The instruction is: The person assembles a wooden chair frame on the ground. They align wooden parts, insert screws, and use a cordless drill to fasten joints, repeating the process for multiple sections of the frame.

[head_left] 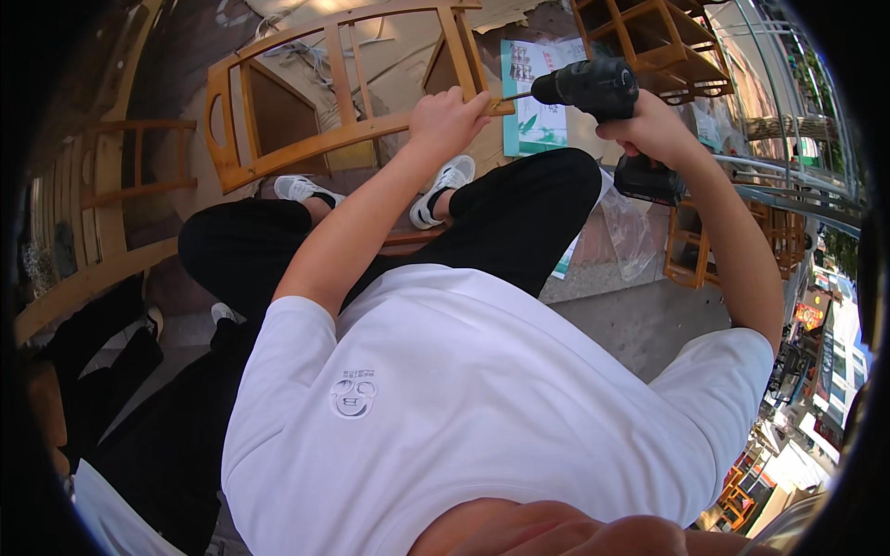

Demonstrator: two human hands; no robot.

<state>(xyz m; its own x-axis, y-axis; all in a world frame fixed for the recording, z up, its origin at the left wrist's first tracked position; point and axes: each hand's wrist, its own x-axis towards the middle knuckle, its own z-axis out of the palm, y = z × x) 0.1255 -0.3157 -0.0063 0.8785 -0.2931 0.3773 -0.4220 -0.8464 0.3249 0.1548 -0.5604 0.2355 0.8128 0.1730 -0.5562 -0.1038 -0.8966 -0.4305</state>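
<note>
"Three wooden items are logged. Begin at the left."

"At 10 o'clock, a slatted wooden piece point(139, 124). At 8 o'clock, another person's black trousers point(162, 445). At 11 o'clock, above the wearer's white shoes point(301, 188), the curved wooden frame point(338, 74), tilted, its lower rail running up toward the right."

"State of the hands?"

"Left hand point(450, 122), at 12 o'clock: grasping the right end of that lower rail, fingers bent over it."

"And beyond it?"

"The drill bit point(521, 95) points toward 9 o'clock, at the rail's end. Whether the tip has entered the wood, I cannot tell. Below the bit, at 1 o'clock, lies a green-and-white printed sheet point(542, 120)."

"The tool itself?"

"A black drill point(598, 88), also at 1 o'clock, battery pack at its base."

"Remaining items?"

"Clear plastic point(626, 232), between 2 and 3 o'clock. Brown wooden furniture point(681, 65), between 1 and 2. Right hand point(660, 130), at 2 o'clock: wrapped around the drill's handle; trigger pressure cannot be determined."
</note>
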